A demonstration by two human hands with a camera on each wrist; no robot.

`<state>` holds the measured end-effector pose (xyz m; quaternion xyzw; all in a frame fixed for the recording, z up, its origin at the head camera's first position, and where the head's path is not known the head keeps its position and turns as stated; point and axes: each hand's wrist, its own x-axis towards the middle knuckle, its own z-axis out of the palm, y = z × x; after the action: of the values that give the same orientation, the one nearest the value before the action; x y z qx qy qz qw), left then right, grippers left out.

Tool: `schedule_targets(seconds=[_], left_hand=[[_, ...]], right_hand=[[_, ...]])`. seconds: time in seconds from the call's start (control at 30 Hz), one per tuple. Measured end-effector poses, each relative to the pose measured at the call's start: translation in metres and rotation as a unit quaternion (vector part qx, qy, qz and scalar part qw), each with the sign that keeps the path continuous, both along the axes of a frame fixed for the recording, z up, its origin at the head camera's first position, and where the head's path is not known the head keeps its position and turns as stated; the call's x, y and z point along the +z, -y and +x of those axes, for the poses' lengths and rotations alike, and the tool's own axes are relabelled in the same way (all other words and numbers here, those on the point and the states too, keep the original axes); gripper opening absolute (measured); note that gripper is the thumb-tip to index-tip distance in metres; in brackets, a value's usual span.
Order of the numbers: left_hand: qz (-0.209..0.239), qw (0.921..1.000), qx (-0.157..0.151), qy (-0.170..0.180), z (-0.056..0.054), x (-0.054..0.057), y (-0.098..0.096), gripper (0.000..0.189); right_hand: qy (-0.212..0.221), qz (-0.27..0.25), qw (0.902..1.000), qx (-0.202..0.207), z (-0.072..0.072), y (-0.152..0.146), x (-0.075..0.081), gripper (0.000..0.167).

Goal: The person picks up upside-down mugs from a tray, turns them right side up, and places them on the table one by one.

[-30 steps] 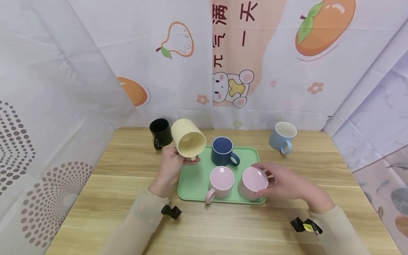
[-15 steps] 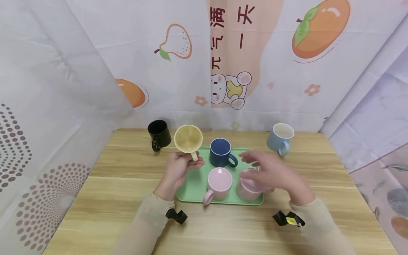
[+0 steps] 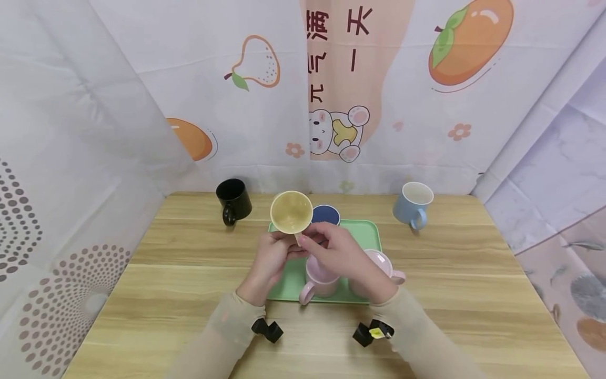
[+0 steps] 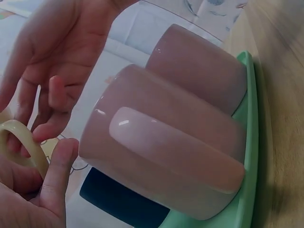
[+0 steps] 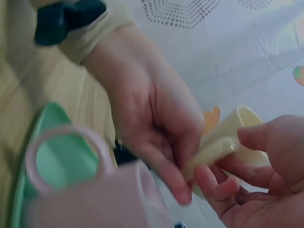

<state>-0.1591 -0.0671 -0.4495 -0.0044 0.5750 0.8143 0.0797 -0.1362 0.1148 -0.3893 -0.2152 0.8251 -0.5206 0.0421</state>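
A pale yellow mug [image 3: 291, 213] is held up over the back left of the green tray [image 3: 366, 231], its mouth toward the head camera and its handle pointing down. My left hand [image 3: 270, 260] grips the handle, seen in the left wrist view between thumb and fingers. From the other side my right hand [image 3: 343, 255] reaches in, its thumb on the handle [image 5: 213, 154] and its fingers curled beside it. Below the hands stand two pink mugs, one with its handle [image 3: 306, 293] toward me, the other [image 3: 380, 259] partly behind my right arm. A dark blue mug [image 3: 325, 214] is mostly covered.
At the back left of the wooden table [image 3: 189, 316] stands a black mug [image 3: 234, 199]. A light blue mug [image 3: 413, 202] is at the back right. A printed cloth [image 3: 265, 131] hangs behind the table's far edge.
My right hand has let go of the right pink mug and moved left to the yellow mug's handle. The yellow mug has turned its mouth upward and shifted slightly right with my left hand.
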Motion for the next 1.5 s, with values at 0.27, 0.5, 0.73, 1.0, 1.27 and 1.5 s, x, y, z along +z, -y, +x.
schedule_targets(seconds=[0.27, 0.5, 0.73, 1.0, 1.27, 1.5], left_hand=[[-0.037, 0.9992, 0.015, 0.000, -0.001, 0.001, 0.002, 0.025], [-0.050, 0.9986, -0.004, -0.016, 0.000, 0.004, 0.005, 0.026], [-0.071, 0.9936, -0.063, -0.061, -0.002, 0.009, 0.005, 0.029], [-0.127, 0.9786, -0.110, -0.119, -0.002, 0.013, 0.006, 0.029], [-0.239, 0.9475, -0.129, -0.169, 0.006, 0.016, 0.016, 0.027], [-0.309, 0.9152, -0.175, -0.190, 0.015, 0.005, 0.030, 0.038]], right_hand=[[0.064, -0.022, 0.9975, -0.022, -0.001, 0.015, 0.000, 0.028], [0.073, -0.034, 0.9963, -0.031, -0.002, 0.018, 0.001, 0.025], [0.064, -0.046, 0.9959, -0.045, -0.004, 0.010, 0.005, 0.027], [0.048, -0.062, 0.9957, -0.049, -0.006, -0.003, 0.010, 0.024], [0.093, -0.081, 0.9900, -0.069, -0.008, -0.023, 0.015, 0.025], [0.102, -0.081, 0.9886, -0.076, -0.012, -0.050, 0.023, 0.031]])
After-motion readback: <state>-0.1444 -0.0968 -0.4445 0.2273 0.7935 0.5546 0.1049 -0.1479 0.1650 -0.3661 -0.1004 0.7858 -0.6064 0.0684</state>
